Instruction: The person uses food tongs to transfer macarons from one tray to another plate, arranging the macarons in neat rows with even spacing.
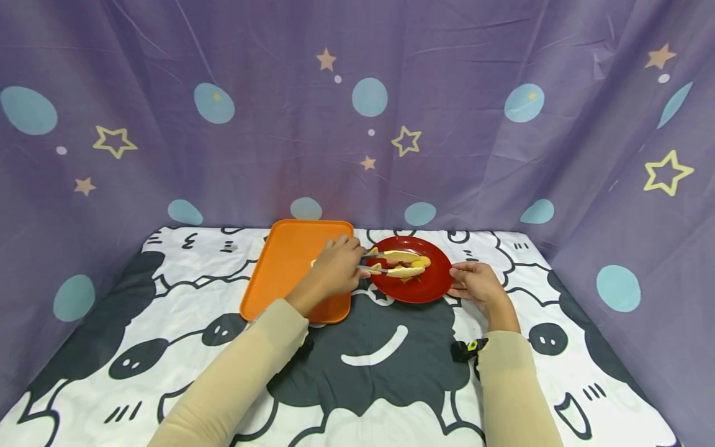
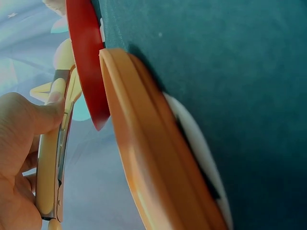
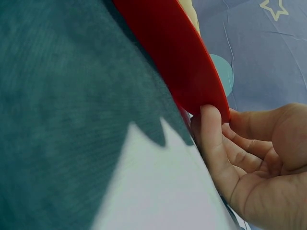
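Note:
My left hand [image 1: 335, 266] grips a pair of tongs [image 1: 401, 255] with cream-coloured tips, which spread over the red plate [image 1: 437, 287]. Between and beside the tips lie yellow food pieces [image 1: 426, 261], a reddish-brown bit and some thin yellow strips. In the left wrist view, thumb and fingers wrap the cream handle of the tongs [image 2: 48, 167]. At the plate's right edge my right hand [image 1: 479, 287] pinches the rim; the right wrist view has one finger under the plate [image 3: 177, 57] and another digit at its edge.
An orange tray [image 1: 282, 267] lies left of the plate, partly under my left hand and forearm. The table is covered by a black-and-white cartoon cloth [image 1: 402, 385]. Behind it hangs a purple curtain [image 1: 458, 155] with stars and blue spots.

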Motion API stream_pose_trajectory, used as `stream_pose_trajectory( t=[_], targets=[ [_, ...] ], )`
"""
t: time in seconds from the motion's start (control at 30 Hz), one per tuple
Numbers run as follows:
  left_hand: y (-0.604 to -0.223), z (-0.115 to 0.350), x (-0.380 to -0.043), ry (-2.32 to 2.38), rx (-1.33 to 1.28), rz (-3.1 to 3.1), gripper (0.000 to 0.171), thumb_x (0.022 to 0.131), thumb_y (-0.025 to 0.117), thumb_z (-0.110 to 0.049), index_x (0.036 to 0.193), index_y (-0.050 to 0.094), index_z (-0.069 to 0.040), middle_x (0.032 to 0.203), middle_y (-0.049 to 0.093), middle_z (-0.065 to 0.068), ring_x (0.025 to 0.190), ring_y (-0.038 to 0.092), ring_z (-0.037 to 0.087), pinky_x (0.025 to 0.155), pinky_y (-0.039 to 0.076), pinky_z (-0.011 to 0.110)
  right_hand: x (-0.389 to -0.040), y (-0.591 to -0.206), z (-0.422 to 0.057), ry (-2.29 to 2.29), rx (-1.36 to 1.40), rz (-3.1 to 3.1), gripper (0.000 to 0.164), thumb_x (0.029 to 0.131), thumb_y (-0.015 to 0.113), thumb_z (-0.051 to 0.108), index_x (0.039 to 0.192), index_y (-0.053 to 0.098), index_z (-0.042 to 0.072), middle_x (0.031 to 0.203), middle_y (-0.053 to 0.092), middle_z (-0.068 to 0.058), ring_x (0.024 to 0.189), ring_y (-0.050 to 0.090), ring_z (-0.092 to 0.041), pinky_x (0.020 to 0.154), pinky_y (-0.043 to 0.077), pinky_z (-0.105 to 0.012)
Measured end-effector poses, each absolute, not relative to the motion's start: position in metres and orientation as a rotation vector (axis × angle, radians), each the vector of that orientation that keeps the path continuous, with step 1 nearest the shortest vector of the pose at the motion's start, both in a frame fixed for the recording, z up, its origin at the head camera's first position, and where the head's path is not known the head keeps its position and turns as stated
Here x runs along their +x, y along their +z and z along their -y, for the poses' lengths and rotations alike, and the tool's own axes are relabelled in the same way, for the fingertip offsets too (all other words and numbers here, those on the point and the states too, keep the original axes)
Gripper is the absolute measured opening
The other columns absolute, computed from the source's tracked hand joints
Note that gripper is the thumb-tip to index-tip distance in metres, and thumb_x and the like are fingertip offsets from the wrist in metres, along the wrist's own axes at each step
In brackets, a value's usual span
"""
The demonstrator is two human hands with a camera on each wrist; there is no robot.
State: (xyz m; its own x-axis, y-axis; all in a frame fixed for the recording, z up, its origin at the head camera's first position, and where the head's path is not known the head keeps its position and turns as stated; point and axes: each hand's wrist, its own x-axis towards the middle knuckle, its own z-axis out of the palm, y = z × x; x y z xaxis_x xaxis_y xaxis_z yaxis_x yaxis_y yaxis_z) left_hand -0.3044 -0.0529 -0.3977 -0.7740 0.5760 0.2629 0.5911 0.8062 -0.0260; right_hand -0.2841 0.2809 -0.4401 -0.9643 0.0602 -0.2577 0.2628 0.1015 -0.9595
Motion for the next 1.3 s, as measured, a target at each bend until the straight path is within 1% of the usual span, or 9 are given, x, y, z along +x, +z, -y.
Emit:
stream_pose_trajectory(
  t=[0.3, 0.53, 0.8, 1.0, 1.3],
  targets=[
    [-0.3958, 0.0486, -0.3052, -0.031, -0.894, 2.739, 0.043, 0.093, 0.073, -0.044, 0.12, 0.071, -0.011, 0.11, 0.06, 0.003, 0.096, 0.046, 0.022, 0.082, 0.038, 0.04, -0.2855, -0.4414, -0.281, -1.98, 0.333, -2.212, 0.036, 0.105, 0.054, 0.007, 0.138, 0.051, -0.008, 0.106, 0.064, -0.01, 0.078, 0.07, -0.018, 0.076, 0.06, -0.035],
    [-0.3948, 0.046, -0.3062, -0.022, -0.9, 2.755, 0.043, 0.093, 0.074, -0.045, 0.12, 0.071, -0.011, 0.107, 0.058, 0.002, 0.095, 0.044, 0.022, 0.082, 0.037, 0.04, -0.2857, -0.4414, -0.2816, -1.987, 0.321, -2.208, 0.036, 0.105, 0.054, 0.007, 0.137, 0.051, -0.009, 0.102, 0.065, -0.01, 0.079, 0.07, -0.018, 0.076, 0.06, -0.035],
    [-0.3936, 0.0455, -0.3065, -0.003, -0.895, 2.765, 0.043, 0.092, 0.074, -0.044, 0.119, 0.071, -0.011, 0.107, 0.059, 0.002, 0.096, 0.045, 0.022, 0.083, 0.037, 0.04, -0.2867, -0.442, -0.2813, -1.983, 0.33, -2.208, 0.035, 0.105, 0.054, 0.008, 0.136, 0.052, -0.008, 0.104, 0.063, -0.009, 0.079, 0.07, -0.017, 0.076, 0.06, -0.036],
    [-0.3943, 0.0449, -0.3065, -0.006, -0.898, 2.761, 0.042, 0.092, 0.074, -0.044, 0.118, 0.071, -0.01, 0.106, 0.058, 0.002, 0.096, 0.044, 0.022, 0.082, 0.036, 0.039, -0.2862, -0.4418, -0.2809, -1.985, 0.318, -2.205, 0.035, 0.105, 0.055, 0.008, 0.136, 0.052, -0.009, 0.102, 0.064, -0.009, 0.078, 0.07, -0.017, 0.076, 0.06, -0.036],
    [-0.3934, 0.044, -0.3048, -0.018, -0.887, 2.761, 0.044, 0.092, 0.074, -0.044, 0.12, 0.07, -0.01, 0.108, 0.059, 0.003, 0.098, 0.045, 0.023, 0.083, 0.037, 0.04, -0.2865, -0.4411, -0.281, -1.983, 0.337, -2.205, 0.036, 0.106, 0.055, 0.009, 0.137, 0.051, -0.008, 0.103, 0.065, -0.01, 0.079, 0.07, -0.017, 0.076, 0.06, -0.036]
  ],
)
